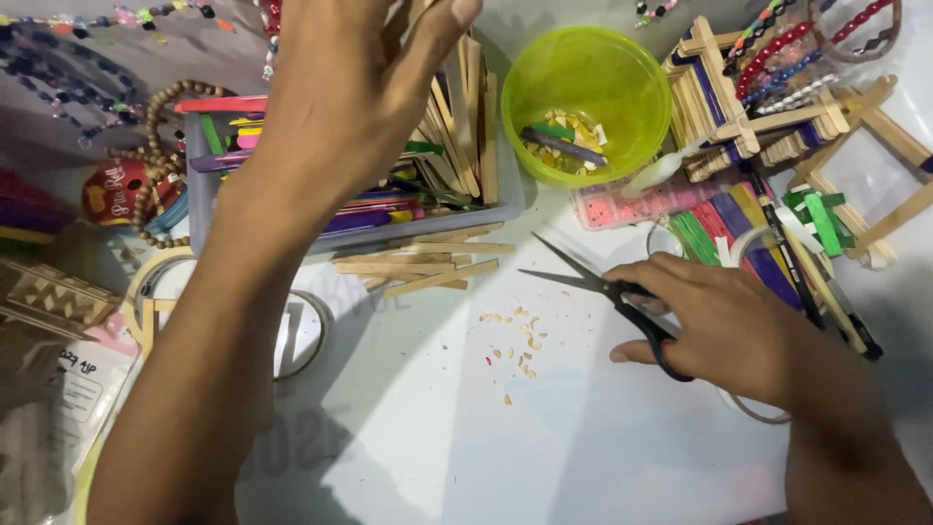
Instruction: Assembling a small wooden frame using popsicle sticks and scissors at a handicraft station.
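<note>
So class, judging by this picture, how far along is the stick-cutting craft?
Done: wood chips on the table and a stick-built piece suggest earlier cutting. In hand: the right hand holds open scissors; the left hand reaches into the stick tray. Left: loose sticks lie uncut.

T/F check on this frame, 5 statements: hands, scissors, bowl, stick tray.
1. The right hand holds black-handled scissors with blades open. True.
2. The left hand rests flat on the bare table. False: it reaches into the grey tray of craft sticks.
3. The green bowl is empty. False: it holds stick offcuts and scraps.
4. Small wood chips lie on the white table near the scissor blades. True.
5. Loose plain sticks lie just outside the tray. True.
</note>
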